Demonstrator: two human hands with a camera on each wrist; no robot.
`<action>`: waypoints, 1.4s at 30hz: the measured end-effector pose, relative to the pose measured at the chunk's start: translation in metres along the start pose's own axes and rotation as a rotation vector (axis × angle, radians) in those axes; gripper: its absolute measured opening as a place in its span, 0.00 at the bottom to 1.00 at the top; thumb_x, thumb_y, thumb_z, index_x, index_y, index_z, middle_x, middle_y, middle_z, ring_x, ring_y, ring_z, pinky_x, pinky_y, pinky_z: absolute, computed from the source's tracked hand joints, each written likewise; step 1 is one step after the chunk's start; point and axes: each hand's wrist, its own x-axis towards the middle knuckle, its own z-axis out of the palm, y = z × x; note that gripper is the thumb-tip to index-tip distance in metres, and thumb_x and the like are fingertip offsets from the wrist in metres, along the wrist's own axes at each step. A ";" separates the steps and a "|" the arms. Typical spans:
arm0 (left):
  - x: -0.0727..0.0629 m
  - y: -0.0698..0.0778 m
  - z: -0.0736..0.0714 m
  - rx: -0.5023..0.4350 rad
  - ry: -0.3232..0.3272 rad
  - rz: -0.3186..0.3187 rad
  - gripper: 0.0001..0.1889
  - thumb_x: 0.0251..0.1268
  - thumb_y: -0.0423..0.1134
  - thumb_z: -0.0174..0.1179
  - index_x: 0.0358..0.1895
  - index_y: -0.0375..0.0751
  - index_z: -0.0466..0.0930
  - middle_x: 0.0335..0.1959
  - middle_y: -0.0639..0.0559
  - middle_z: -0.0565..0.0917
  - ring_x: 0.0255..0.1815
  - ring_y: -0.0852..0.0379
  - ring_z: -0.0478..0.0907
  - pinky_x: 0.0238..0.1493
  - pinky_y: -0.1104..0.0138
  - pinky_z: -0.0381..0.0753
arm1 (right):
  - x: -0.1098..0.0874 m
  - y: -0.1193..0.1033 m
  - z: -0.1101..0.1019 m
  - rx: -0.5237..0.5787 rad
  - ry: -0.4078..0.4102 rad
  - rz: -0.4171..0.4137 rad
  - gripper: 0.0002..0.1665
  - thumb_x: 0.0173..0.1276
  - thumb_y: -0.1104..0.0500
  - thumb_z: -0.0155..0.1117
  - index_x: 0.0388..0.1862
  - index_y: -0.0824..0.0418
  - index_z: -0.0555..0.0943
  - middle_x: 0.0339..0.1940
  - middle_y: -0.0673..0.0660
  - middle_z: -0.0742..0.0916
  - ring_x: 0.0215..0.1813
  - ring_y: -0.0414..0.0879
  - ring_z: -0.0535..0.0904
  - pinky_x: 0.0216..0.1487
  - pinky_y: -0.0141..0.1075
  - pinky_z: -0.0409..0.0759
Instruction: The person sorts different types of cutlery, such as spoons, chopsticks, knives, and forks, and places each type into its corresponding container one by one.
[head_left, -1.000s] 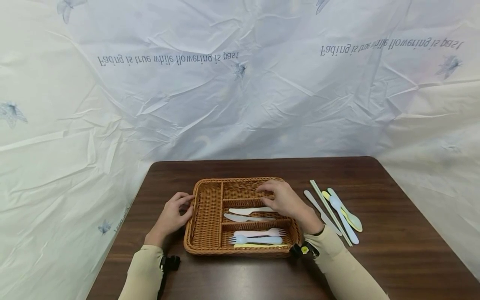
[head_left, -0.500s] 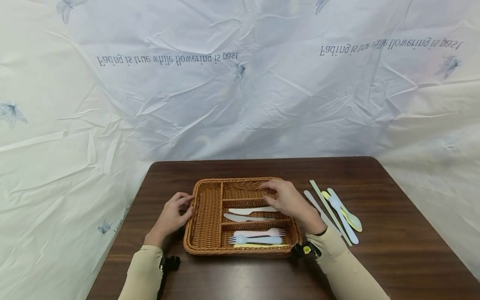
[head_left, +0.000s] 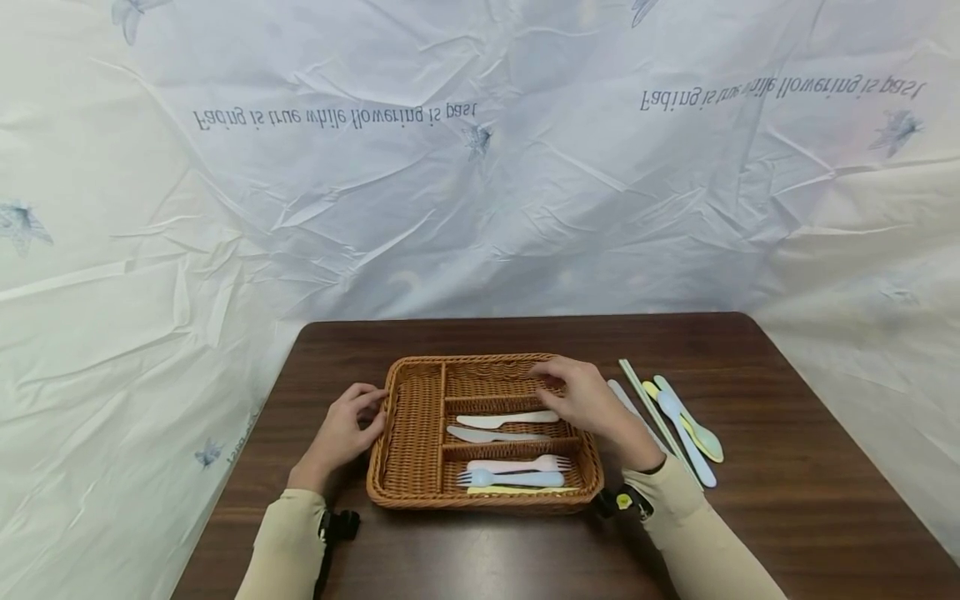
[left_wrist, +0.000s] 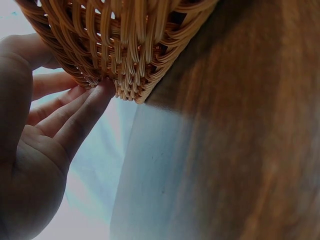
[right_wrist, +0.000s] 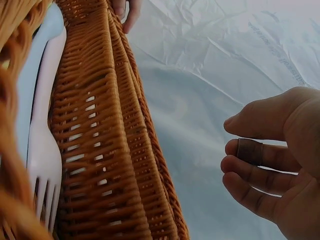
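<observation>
A brown wicker basket with several compartments lies on the table. My left hand touches its left outer wall, and the left wrist view shows fairly straight fingers against the weave. Over the right rear part of the basket hovers my right hand, fingers loosely bent and holding nothing. A white knife and a greyish knife occupy the middle right compartment. In the front right one are a pink fork, a blue fork and a yellow piece, mostly hidden by the front rim.
Right of the basket, on the dark wooden table, lie pale green chopsticks, a light blue spoon and a yellow-green spoon. A pale handle is partly hidden behind the right arm. Printed white sheeting surrounds the table.
My right hand has drifted a little to the right over the basket, covering more of the pale handle beside it. The left hand and the basket have stayed in place.
</observation>
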 end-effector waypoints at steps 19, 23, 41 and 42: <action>0.000 0.000 0.000 0.005 -0.002 -0.003 0.17 0.64 0.31 0.61 0.56 0.32 0.80 0.48 0.45 0.76 0.39 0.56 0.82 0.39 0.65 0.86 | -0.017 0.019 -0.010 -0.008 0.054 0.073 0.16 0.66 0.59 0.67 0.52 0.58 0.83 0.44 0.55 0.86 0.40 0.46 0.83 0.35 0.37 0.82; -0.001 0.000 0.001 0.007 -0.002 0.000 0.17 0.64 0.30 0.61 0.56 0.31 0.80 0.48 0.44 0.76 0.38 0.56 0.82 0.39 0.65 0.86 | -0.020 0.022 -0.013 -0.041 0.060 0.092 0.17 0.66 0.58 0.67 0.54 0.58 0.83 0.45 0.56 0.86 0.39 0.46 0.82 0.35 0.37 0.80; -0.001 0.000 0.002 -0.003 -0.002 -0.007 0.17 0.64 0.30 0.60 0.56 0.32 0.79 0.48 0.44 0.75 0.39 0.56 0.82 0.39 0.65 0.86 | -0.040 0.055 -0.021 -0.136 0.134 0.186 0.18 0.65 0.59 0.67 0.54 0.62 0.82 0.46 0.60 0.84 0.41 0.52 0.81 0.37 0.46 0.81; -0.001 0.000 0.001 -0.002 -0.003 -0.008 0.17 0.64 0.30 0.60 0.56 0.32 0.79 0.48 0.44 0.75 0.39 0.56 0.82 0.39 0.65 0.86 | -0.041 0.056 -0.022 -0.142 0.134 0.196 0.18 0.65 0.59 0.67 0.54 0.61 0.82 0.46 0.60 0.84 0.41 0.52 0.81 0.37 0.46 0.81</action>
